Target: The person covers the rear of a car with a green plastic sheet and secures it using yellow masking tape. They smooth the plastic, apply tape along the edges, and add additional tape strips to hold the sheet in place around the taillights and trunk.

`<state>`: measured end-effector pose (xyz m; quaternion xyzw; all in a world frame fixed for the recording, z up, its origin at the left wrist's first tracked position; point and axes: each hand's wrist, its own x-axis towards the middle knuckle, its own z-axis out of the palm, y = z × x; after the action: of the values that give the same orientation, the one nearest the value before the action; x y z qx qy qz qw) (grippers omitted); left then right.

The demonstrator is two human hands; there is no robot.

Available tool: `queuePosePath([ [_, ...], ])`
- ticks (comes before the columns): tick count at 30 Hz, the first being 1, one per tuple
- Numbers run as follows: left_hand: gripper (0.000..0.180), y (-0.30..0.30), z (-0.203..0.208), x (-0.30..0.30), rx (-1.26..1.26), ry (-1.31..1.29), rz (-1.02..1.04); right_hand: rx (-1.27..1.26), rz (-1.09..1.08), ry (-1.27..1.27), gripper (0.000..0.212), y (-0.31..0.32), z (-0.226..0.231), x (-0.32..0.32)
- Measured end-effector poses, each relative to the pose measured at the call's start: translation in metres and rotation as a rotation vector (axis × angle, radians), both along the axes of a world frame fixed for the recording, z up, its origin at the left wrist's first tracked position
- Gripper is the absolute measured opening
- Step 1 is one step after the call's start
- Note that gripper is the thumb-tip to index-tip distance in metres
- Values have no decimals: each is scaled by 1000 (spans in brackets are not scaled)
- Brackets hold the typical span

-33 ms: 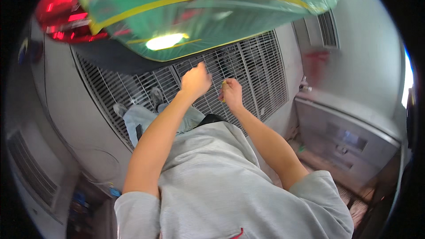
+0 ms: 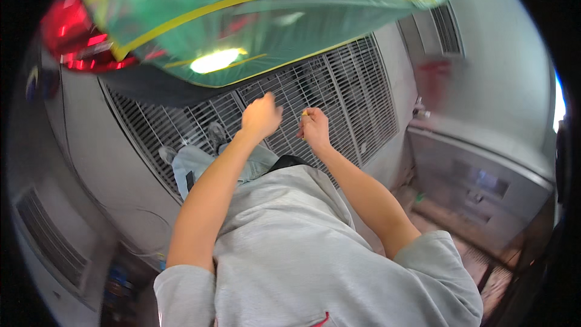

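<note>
My right hand (image 2: 315, 129) is closed with the fingertips pinched on a small bit of yellow tape (image 2: 304, 113), mostly hidden by the fingers. A short gap to its left, my left hand (image 2: 261, 117) is curled and slightly blurred; whatever it may hold cannot be made out. Both hands are held in front of my body, apart from each other and above the floor grating. Beyond them stands a car body covered in green plastic film (image 2: 266, 33), with strips of yellow tape (image 2: 224, 3) along it. A bright light reflection shows on the film.
A red tail light (image 2: 72, 36) and a dark lower bumper (image 2: 163, 85) are at the far left. Metal floor grating (image 2: 290, 127) lies under the car's edge and my feet. To the right is a grey metal cabinet (image 2: 484, 175) by a pale wall; a cable (image 2: 115, 209) runs at left.
My left hand has drawn slightly left, widening the gap between the hands. My right hand stays almost in place. The whole view has shifted a little.
</note>
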<state>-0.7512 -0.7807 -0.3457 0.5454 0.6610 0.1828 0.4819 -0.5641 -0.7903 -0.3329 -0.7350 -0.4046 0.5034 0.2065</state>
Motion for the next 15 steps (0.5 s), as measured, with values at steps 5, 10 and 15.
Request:
queuePosePath([
  [5,40,-37,-14,11,-41,-18,-184,29,-278,297,19,-41,9,27],
  [10,36,-25,-14,17,-155,-79,-406,67,-673,462,20,-89,24,43],
  [15,38,-5,7,50,-333,-278,-545,176,-821,565,32,-120,34,44],
])
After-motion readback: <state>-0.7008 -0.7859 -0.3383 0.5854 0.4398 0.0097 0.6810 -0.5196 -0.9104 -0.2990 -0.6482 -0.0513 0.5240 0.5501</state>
